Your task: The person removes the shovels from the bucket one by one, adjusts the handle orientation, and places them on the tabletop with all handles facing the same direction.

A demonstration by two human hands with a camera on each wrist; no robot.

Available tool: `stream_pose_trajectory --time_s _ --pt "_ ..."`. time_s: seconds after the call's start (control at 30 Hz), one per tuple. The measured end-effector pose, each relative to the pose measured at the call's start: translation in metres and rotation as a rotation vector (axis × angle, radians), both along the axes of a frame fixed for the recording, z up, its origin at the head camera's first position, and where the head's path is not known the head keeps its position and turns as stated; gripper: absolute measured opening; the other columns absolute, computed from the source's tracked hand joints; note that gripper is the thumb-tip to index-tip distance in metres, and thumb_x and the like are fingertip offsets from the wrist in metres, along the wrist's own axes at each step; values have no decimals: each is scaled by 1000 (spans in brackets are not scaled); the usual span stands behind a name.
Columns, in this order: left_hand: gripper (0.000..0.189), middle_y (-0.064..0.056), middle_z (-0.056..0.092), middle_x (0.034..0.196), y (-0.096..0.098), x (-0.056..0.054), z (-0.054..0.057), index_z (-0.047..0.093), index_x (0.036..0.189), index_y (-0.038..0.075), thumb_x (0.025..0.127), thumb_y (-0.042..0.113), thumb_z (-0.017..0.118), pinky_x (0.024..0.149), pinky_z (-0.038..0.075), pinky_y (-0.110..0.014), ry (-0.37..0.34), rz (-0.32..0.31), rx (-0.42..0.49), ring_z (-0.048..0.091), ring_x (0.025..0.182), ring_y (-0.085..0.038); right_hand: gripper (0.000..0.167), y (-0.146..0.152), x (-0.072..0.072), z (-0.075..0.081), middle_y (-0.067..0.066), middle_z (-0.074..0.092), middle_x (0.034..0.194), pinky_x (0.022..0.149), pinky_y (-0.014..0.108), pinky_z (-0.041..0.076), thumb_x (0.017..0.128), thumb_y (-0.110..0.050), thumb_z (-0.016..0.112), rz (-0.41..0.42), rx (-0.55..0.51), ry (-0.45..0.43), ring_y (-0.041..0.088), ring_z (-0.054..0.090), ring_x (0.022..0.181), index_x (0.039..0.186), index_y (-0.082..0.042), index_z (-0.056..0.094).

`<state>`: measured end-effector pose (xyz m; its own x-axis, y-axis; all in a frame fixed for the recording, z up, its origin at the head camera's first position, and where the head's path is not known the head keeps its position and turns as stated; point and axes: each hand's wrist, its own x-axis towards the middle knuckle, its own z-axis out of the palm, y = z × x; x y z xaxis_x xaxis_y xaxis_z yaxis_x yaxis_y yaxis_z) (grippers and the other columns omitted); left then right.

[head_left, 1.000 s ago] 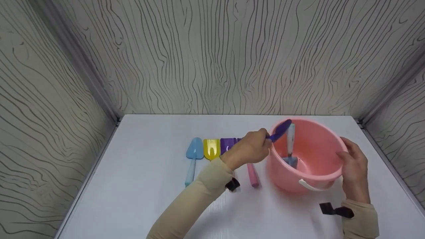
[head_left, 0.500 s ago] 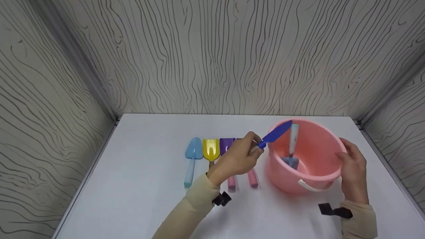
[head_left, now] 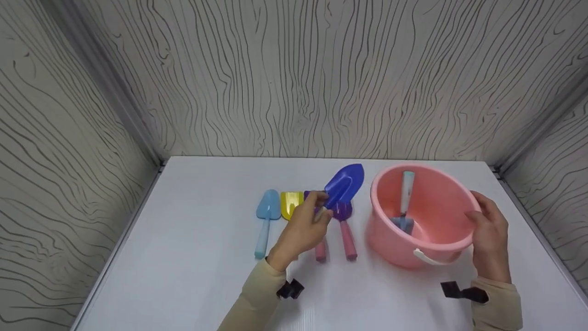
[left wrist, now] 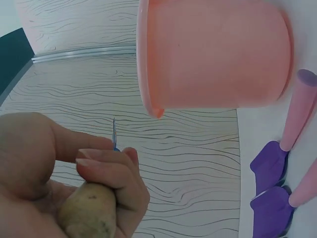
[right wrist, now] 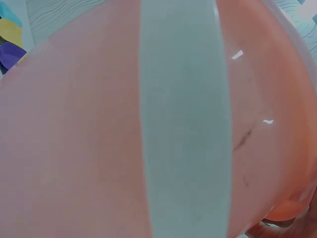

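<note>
My left hand [head_left: 301, 232] grips a blue toy shovel [head_left: 345, 184] by its handle, holding it raised above the row of shovels left of the bucket. In the left wrist view the fingers curl round the worn, pale handle end [left wrist: 90, 213], and only a thin edge of the blade shows. My right hand [head_left: 491, 234] holds the rim of the pink bucket [head_left: 390, 243] on its right side, thumb on the inside. Inside the bucket leans a shovel with a pale handle [head_left: 406, 193] and a blue-grey blade, blade down.
On the white table [head_left: 193, 239] lie a light-blue shovel [head_left: 268, 207], a yellow one [head_left: 290, 202] partly behind my left hand, and purple-bladed shovels with pink handles [head_left: 348, 241]. The white bucket handle [head_left: 429, 258] hangs at the front. Wood-patterned walls [head_left: 294, 82] enclose the table.
My left hand has drawn the blue shovel leftward, away from the bucket's rim, and turned it so the blade's broad face shows. The right hand and bucket have stayed nearly still.
</note>
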<state>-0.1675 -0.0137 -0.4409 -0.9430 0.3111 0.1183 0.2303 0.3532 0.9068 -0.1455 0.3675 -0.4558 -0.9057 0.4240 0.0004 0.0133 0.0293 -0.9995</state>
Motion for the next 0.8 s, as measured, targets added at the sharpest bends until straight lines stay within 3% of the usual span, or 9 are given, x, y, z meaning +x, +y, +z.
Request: stream_pose_trajectory --time_s 0.13,0.5,0.8 --pt "39 -21 63 139 -10 -2 -11 50 146 1 110 13 57 114 49 -53 -6 59 27 62 131 -33 50 0 -1 1 -8 56 141 84 12 55 112 -12 48 -7 2 -3 5 60 114 161 -11 44" --pt "37 -23 61 138 -30 1 -41 48 146 3 109 6 53 106 49 -59 -26 203 2 61 119 -33 50 0 1 0 -8 55 142 84 13 55 112 -11 46 10 -4 4 5 60 116 162 -10 43" --pt "44 -25 61 133 -60 -8 -57 46 147 0 106 6 58 90 53 -46 -42 294 21 63 106 -29 49 -1 0 0 -9 55 141 85 13 55 112 -12 47 2 -9 8 6 60 116 162 -10 43"
